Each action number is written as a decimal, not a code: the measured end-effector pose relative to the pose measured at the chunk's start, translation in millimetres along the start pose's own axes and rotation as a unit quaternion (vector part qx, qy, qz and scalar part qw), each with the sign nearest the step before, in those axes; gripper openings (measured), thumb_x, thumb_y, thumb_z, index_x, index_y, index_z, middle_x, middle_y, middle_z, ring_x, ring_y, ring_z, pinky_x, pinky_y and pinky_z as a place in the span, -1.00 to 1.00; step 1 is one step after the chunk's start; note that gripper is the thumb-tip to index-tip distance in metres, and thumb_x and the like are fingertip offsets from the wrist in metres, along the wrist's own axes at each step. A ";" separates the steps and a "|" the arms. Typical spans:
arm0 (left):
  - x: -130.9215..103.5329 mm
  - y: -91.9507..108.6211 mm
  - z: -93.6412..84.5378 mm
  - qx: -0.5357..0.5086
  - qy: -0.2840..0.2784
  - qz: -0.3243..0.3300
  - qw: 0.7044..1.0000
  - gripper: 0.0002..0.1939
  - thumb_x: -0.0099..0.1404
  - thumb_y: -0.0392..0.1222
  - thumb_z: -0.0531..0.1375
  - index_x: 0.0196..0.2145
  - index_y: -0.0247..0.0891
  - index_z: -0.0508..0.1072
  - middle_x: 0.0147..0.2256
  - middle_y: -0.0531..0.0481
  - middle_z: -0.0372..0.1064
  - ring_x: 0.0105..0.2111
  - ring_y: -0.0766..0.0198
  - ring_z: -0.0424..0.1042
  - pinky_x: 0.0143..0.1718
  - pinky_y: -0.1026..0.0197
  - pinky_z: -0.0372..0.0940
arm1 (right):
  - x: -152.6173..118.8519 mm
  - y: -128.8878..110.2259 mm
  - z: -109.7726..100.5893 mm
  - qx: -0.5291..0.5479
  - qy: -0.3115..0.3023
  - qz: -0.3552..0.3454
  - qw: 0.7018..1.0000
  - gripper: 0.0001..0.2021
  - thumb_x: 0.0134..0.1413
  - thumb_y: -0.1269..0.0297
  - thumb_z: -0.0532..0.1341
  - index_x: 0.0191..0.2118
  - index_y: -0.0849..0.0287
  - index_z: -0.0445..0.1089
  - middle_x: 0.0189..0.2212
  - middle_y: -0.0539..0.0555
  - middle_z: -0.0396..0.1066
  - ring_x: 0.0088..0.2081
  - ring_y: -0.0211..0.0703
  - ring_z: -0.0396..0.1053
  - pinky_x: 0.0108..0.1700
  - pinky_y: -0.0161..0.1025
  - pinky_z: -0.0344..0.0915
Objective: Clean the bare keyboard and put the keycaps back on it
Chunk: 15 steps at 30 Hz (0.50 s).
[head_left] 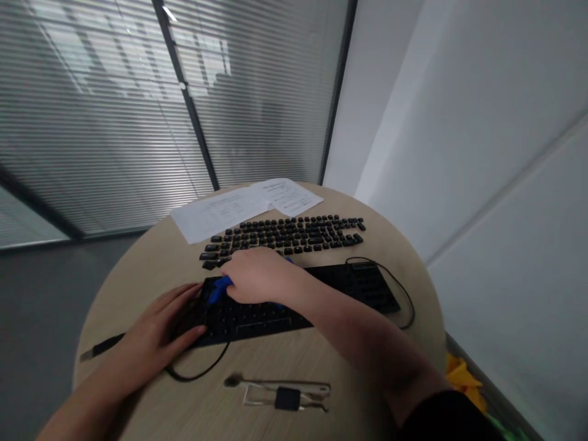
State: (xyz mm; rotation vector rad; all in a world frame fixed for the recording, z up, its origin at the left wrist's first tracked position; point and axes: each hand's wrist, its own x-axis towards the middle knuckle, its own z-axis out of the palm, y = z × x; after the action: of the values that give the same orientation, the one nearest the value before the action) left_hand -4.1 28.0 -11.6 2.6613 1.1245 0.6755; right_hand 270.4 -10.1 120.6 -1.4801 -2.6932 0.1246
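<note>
A black keyboard base (257, 317), its keycaps off, lies across the round table. My left hand (158, 327) grips its left end, with the thumb along the near edge and the fingers reaching to the far side. In my right hand (260, 275) is a blue cloth (220, 289), pressed on the upper left part of the base. Bits of the cloth show at both sides of the hand, and the fingertips are hidden. Just beyond the base, the loose black keycaps (294, 233) are spread out in keyboard order.
Printed paper sheets (220, 211) lie at the table's far edge. Near me are a small brush (234, 380) and a wire keycap puller (287, 399) with a dark grip. The keyboard's cable (410, 300) loops at the right, and its USB plug (98, 349) lies at the left.
</note>
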 end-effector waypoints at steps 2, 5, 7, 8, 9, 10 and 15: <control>-1.2 -2.9 -0.4 0.018 -0.003 0.022 1.000 -0.26 0.33 0.15 0.22 0.40 0.06 0.17 0.34 -0.09 0.30 0.26 -0.12 0.38 0.28 -0.14 0.30 | -7.2 -3.0 -8.9 0.004 -0.061 -0.013 0.998 -0.72 0.25 0.28 0.22 -0.03 0.23 0.60 -0.09 0.24 0.61 -0.10 0.09 0.55 -0.19 -0.08 0.47; 2.1 0.6 -1.6 0.054 -0.006 0.064 0.997 -0.13 0.28 0.17 0.27 0.45 0.10 0.07 0.40 -0.09 0.19 0.30 -0.17 0.33 0.30 -0.16 0.28 | -9.0 -6.0 -4.3 0.007 -0.144 -0.063 0.988 -0.76 0.21 0.37 0.26 -0.05 0.22 0.60 -0.12 0.19 0.63 -0.15 0.04 0.57 -0.26 -0.15 0.44; 8.0 6.3 -1.3 0.076 -0.008 0.091 0.993 -0.04 0.23 0.20 0.30 0.47 0.08 0.01 0.44 -0.11 0.11 0.31 -0.21 0.32 0.28 -0.18 0.31 | -4.7 -5.2 5.8 0.012 -0.156 -0.092 0.983 -0.77 0.21 0.41 0.26 -0.05 0.22 0.60 -0.11 0.18 0.63 -0.15 0.01 0.57 -0.27 -0.17 0.43; 11.4 9.5 -0.7 0.085 -0.012 0.102 0.991 0.00 0.21 0.20 0.31 0.49 0.07 -0.02 0.46 -0.13 0.06 0.32 -0.23 0.30 0.27 -0.19 0.32 | -1.9 -3.9 10.8 0.015 -0.149 -0.103 0.983 -0.77 0.22 0.42 0.25 -0.05 0.23 0.59 -0.10 0.18 0.62 -0.15 0.00 0.57 -0.26 -0.17 0.43; 14.6 12.5 0.1 0.091 -0.021 0.111 0.989 0.03 0.21 0.19 0.31 0.50 0.06 -0.06 0.48 -0.14 0.00 0.33 -0.25 0.28 0.27 -0.20 0.32 | 0.9 -2.2 15.0 0.019 -0.136 -0.112 0.984 -0.77 0.22 0.42 0.25 -0.05 0.24 0.58 -0.09 0.18 0.62 -0.13 0.00 0.57 -0.24 -0.17 0.43; 17.5 14.9 1.0 0.097 -0.034 0.119 0.988 0.04 0.22 0.17 0.31 0.50 0.06 -0.09 0.49 -0.14 -0.06 0.34 -0.25 0.26 0.28 -0.21 0.32 | 3.4 -0.3 18.2 0.023 -0.119 -0.123 0.985 -0.77 0.23 0.41 0.24 -0.04 0.24 0.57 -0.07 0.19 0.61 -0.11 0.00 0.56 -0.20 -0.16 0.43; 22.3 14.7 4.4 0.097 -0.023 0.161 0.982 0.09 0.20 0.11 0.31 0.50 0.22 -0.23 0.50 0.00 -0.08 0.35 -0.23 0.24 0.22 -0.25 0.40 | 11.8 0.2 25.3 0.038 -0.017 -0.205 0.978 -0.74 0.26 0.26 0.25 0.02 0.20 0.50 0.02 0.16 0.58 0.02 0.00 0.49 -0.07 -0.14 0.40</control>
State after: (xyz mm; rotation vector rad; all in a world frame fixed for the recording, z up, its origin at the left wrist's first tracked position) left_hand 21.0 33.7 -3.1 3.0478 0.7893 0.5760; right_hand 261.7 -1.1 95.7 -0.8850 -2.9146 0.2263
